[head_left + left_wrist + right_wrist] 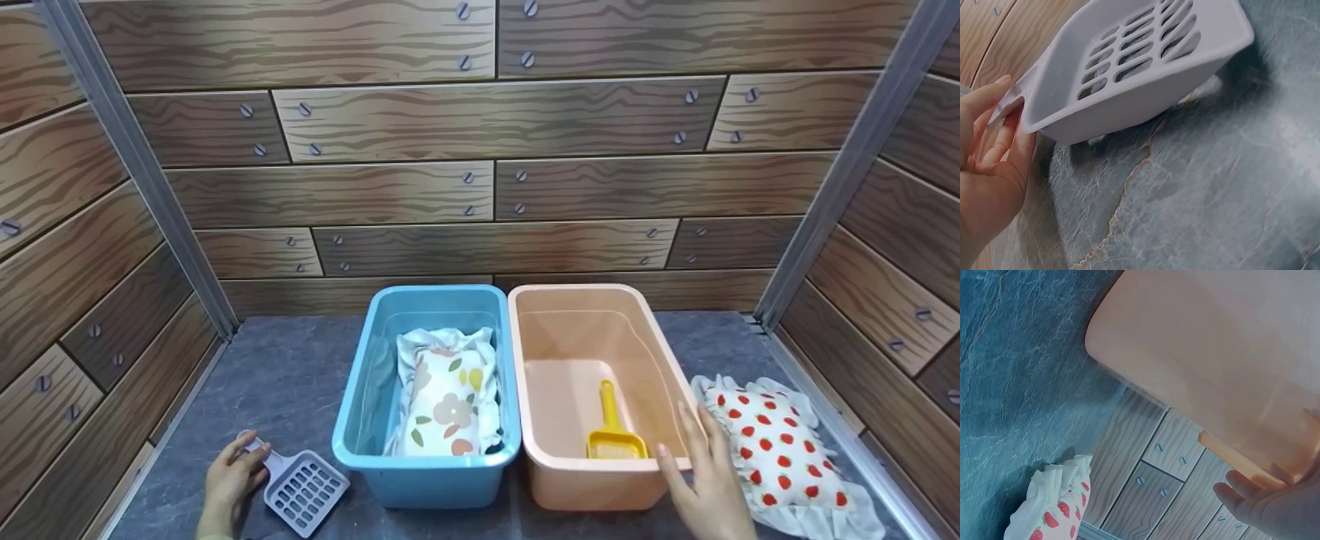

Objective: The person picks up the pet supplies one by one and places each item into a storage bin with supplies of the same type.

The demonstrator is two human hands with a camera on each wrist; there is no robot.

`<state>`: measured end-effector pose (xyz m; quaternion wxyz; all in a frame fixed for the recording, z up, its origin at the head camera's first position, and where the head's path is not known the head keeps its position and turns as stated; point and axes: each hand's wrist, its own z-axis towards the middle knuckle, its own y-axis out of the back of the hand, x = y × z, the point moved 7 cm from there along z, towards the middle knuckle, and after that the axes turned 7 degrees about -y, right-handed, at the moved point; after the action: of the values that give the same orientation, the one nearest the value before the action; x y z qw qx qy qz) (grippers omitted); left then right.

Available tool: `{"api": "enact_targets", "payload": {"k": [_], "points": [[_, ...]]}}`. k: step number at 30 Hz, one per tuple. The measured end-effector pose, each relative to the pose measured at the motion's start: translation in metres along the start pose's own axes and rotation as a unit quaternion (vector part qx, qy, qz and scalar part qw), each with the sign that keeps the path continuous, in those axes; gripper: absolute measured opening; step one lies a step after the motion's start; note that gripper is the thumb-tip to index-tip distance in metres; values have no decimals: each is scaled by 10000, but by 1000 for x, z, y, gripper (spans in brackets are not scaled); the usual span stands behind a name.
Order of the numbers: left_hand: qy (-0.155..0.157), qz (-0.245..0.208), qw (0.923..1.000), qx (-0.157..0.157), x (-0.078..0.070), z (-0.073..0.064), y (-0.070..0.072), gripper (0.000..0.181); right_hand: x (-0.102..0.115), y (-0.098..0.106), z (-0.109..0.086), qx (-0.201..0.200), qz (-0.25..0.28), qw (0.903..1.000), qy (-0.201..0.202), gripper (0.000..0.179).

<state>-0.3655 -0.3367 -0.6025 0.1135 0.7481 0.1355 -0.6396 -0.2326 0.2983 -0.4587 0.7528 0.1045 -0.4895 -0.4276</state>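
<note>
At the left, my left hand point(234, 478) pinches the handle of a grey slotted litter scoop point(306, 491). In the left wrist view the thumb lies over the handle, fingers beneath, and the scoop point(1145, 101) is tilted close to the surface. My right hand point(709, 480) rests at the near right corner of a peach tub point(551, 484), its fingers straight along the rim; the right wrist view shows the fingers point(1241, 495) by that rim. Inside this tub a yellow scoop point(613, 424) leans with its handle pointing away.
A blue tub point(431, 487) stands against the peach one, holding a flower-print pillow point(450, 405) with ruffled edges. Right of my right hand lies a strawberry-print pillow point(784, 446). Wood-pattern walls point(487, 120) enclose the dark grey tabletop point(289, 375) at the back and sides.
</note>
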Motion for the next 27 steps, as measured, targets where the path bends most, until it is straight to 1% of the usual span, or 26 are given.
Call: {"api": "enact_targets", "payload": {"k": [5, 9, 11, 20, 24, 27], "points": [[-13, 22, 10000, -14, 0, -1, 2, 67, -1, -1, 0, 79, 37, 9999, -54, 63], [104, -22, 9999, -109, 1, -2, 3, 69, -1, -1, 1, 159, -99, 9997, -181, 62], [136, -55, 9998, -113, 1, -2, 3, 70, -1, -1, 1, 170, -131, 9996, -172, 62], [257, -127, 9990, -332, -2, -2, 7, 74, -2, -1, 1, 133, -159, 9997, -113, 60], [163, -123, 9992, -341, -6, -3, 10, 72, -1, -1, 1, 105, -137, 9998, -100, 61], [40, -156, 9995, -271, -10, -5, 12, 67, -1, -2, 1, 137, -145, 9997, -134, 61]]}}
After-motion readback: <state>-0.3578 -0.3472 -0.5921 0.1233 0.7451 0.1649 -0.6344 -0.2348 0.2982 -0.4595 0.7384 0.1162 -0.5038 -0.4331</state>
